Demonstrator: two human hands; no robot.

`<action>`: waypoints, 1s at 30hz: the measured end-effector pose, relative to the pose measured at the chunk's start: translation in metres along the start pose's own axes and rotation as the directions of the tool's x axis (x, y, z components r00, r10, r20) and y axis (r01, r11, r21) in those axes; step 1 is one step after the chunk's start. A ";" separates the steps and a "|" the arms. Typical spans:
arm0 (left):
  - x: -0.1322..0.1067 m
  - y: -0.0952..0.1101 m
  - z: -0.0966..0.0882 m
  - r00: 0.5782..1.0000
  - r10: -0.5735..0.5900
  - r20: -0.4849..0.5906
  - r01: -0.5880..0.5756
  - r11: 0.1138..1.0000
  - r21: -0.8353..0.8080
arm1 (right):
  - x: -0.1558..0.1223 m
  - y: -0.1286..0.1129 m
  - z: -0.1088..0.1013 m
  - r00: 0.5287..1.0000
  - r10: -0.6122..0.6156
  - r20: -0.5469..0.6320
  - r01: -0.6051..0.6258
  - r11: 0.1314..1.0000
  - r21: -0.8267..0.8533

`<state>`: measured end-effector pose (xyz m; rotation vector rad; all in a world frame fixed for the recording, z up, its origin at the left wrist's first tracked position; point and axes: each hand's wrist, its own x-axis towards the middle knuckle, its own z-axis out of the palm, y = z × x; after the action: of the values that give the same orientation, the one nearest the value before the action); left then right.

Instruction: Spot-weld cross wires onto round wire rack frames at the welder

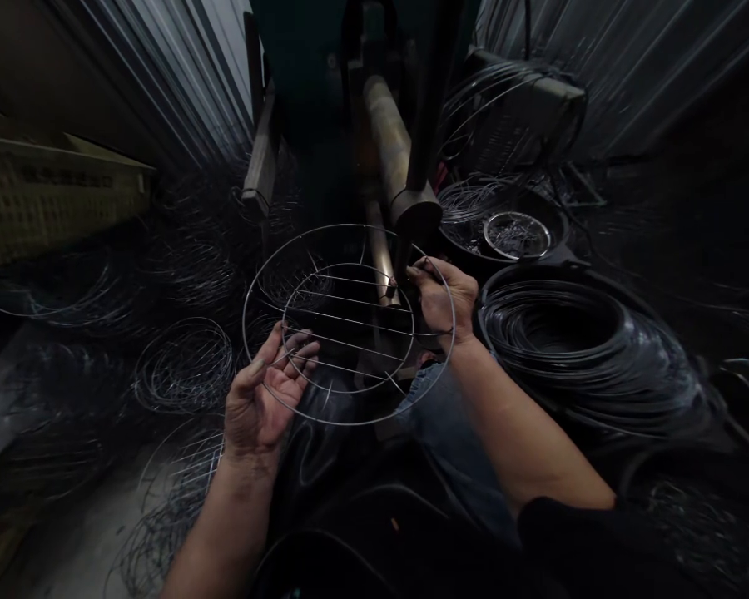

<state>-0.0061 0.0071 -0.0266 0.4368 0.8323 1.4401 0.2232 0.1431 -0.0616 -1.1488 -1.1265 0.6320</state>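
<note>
A round wire rack (348,424) is held level in front of me, made of an outer ring, a smaller inner ring and several parallel cross wires. My left hand (270,399) supports its left side, palm up, with fingers curled around the rings. At the right rim, my right hand (444,301) has thumb and forefinger pinched together by the outer ring; whether a small piece is between the fingertips, I cannot tell. A brass-coloured rod (382,254) of the machine reaches down to the rack's far right part, its tip close to the inner ring.
Above the rack juts a thick machine cylinder (390,137). Coiled dark wire (599,366) fills a tub at right, behind which a basin (553,220) holds a metal ring and wire pieces. Piled wire racks (184,366) lie at left, near a yellow crate (56,195).
</note>
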 end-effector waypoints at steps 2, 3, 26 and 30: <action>-0.001 0.000 0.002 1.000 -0.001 -0.011 0.001 1.000 -0.010 | 0.002 0.002 0.001 1.000 0.014 0.006 -0.015 1.000 0.027; -0.001 0.000 0.003 1.000 -0.001 -0.018 0.001 1.000 -0.013 | 0.002 0.002 0.001 1.000 0.015 0.008 -0.015 0.999 0.034; 0.050 0.008 -0.008 0.984 -0.176 0.038 0.178 0.982 -0.064 | -0.055 -0.028 -0.068 0.898 0.377 0.226 -0.435 0.835 0.336; 0.040 0.001 0.001 0.949 -0.251 0.192 0.265 0.963 -0.048 | -0.060 -0.030 -0.051 0.951 0.309 -0.022 -0.290 0.914 0.282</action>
<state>-0.0088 0.0463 -0.0342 0.3839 0.6586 1.1637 0.2453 0.0618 -0.0549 -1.0987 -0.7791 0.9514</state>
